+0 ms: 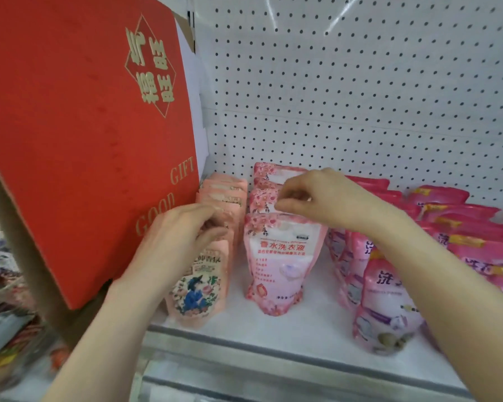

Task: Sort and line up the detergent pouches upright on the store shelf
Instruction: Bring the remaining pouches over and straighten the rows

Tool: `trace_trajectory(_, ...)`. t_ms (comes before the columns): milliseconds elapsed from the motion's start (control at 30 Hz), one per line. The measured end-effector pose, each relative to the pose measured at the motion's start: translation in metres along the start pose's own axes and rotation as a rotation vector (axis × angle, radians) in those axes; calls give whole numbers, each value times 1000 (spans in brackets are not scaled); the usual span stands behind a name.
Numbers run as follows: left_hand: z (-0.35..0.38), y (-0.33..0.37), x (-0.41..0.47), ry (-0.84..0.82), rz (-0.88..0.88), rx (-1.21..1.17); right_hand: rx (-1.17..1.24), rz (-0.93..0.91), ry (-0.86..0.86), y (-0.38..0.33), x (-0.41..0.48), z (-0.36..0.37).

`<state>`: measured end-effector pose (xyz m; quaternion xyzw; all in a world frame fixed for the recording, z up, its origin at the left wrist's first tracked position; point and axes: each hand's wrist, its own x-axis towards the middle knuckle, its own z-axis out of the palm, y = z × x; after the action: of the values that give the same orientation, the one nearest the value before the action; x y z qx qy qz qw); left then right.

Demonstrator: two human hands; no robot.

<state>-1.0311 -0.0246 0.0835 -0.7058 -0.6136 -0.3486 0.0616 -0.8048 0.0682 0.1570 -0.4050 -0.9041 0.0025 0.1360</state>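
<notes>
A row of peach pouches [199, 288] with a blue figure on the front stands upright at the left of the white shelf [273, 329]. My left hand [177, 236] rests on their tops, fingers curled over the front ones. Beside them stands a row of pale pink floral pouches [279, 262]. My right hand [317, 198] pinches the top edge of the front floral pouch. To the right stand darker pink pouches [386, 303], upright at the front; further right, more pink pouches [471, 227] lie slanted.
A big red gift box [79, 126] leans at the left, touching the peach row. A white pegboard [360, 97] backs the shelf. The shelf's front lip [273, 355] runs below the pouches. Blurred mixed goods [9, 314] sit at far left.
</notes>
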Motion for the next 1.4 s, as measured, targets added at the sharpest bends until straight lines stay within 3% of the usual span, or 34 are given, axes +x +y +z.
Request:
trace_trajectory(167,26,-8,-19,-52,27,227,-116,100,221,-10,-21,57)
trace_trajectory(267,32,-10,-20,-15,87,185,-106,146,340,-14,-24,68)
trace_trajectory(400,31,-19,-18,-10,166,70,-127,178,337,-15,-26,68)
trace_trajectory(600,33,-9,-26,30,179,114,-172,131,417,-21,-31,73)
trace_trajectory(700,38,1,-34,155,165,63,-136,79,647,-18,-59,68)
trace_trajectory(800,54,21,-33,271,237,15,-124,157,863,8,-112,54)
trace_trajectory(933,72,71,-16,247,357,-19,-127,368,658,52,-164,37)
trace_trajectory(1033,81,119,-6,90,397,-82,-170,362,518,70,-172,36)
trace_trajectory(1200,109,170,9,-174,209,-299,11,315,383,99,-184,16)
trace_trajectory(1400,134,170,16,-159,-54,-708,11,421,367,119,-164,6)
